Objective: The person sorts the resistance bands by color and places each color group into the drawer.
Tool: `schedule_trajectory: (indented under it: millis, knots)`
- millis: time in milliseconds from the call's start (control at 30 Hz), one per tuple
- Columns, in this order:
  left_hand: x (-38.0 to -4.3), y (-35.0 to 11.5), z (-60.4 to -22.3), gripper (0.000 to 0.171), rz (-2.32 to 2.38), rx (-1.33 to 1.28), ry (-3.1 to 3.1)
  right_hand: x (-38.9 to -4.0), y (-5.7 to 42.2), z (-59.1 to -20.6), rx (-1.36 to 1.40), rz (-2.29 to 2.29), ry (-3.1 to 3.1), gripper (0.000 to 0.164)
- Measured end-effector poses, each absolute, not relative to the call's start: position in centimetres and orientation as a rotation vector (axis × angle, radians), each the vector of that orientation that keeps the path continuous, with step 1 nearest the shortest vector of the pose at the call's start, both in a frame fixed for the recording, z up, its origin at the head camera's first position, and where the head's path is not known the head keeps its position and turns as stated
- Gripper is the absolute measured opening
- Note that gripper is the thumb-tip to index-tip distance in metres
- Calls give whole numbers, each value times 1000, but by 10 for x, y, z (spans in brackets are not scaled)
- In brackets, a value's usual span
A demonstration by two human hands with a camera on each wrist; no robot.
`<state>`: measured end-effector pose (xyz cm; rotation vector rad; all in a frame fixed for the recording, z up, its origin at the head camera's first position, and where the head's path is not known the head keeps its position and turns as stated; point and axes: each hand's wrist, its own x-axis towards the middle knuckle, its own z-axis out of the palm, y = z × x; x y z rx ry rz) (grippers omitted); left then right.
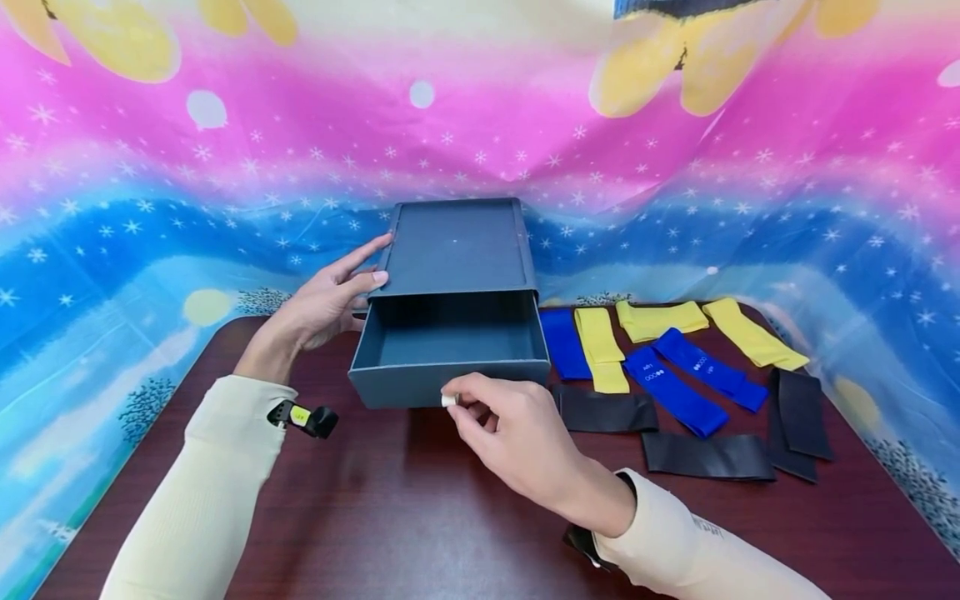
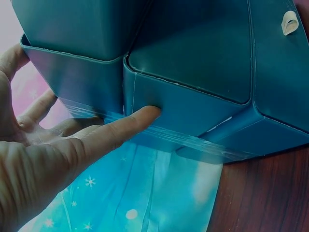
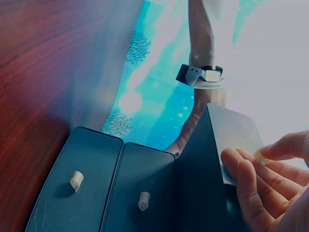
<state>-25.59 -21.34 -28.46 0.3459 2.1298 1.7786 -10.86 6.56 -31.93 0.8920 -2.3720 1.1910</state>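
Observation:
A dark grey drawer unit (image 1: pixel 457 246) stands on the table, its top drawer (image 1: pixel 405 386) pulled partway out. Nothing shows inside that drawer. Between thumb and fingertips, my right hand (image 1: pixel 525 429) pinches the small whitish pull tab (image 1: pixel 448 401) on the drawer's front. My left hand (image 1: pixel 315 304) touches the unit's left side, fingers spread towards the back; in the left wrist view the thumb (image 2: pixel 137 121) lies straight against the side wall. Below, two lower drawers (image 3: pixel 96 150) are closed, each with its own pull tab (image 3: pixel 76 180), as the right wrist view shows.
Flat loop bands lie to the right of the unit: several yellow bands (image 1: pixel 663 321), blue bands (image 1: pixel 675 392) and black bands (image 1: pixel 708 457). The dark wooden table (image 1: pixel 465 517) extends towards me. A patterned cloth (image 1: pixel 480 108) hangs close behind the unit and along both sides.

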Motion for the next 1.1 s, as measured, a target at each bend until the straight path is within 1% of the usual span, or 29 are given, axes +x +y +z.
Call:
schedule_trajectory:
  millis: [600,867,1100]
  knots:
    - [-257,-213,-286,66,1783,358,2126,-96,68,-325,941,1153,-2363,16]
    - [-257,-213,-285,66,1793,353,2109,-92,74,-321,933,1155,-2336,17]
    - [-258,-214,-285,66,1792,356,2094,-87,91,-316,886,1141,-2331,23]
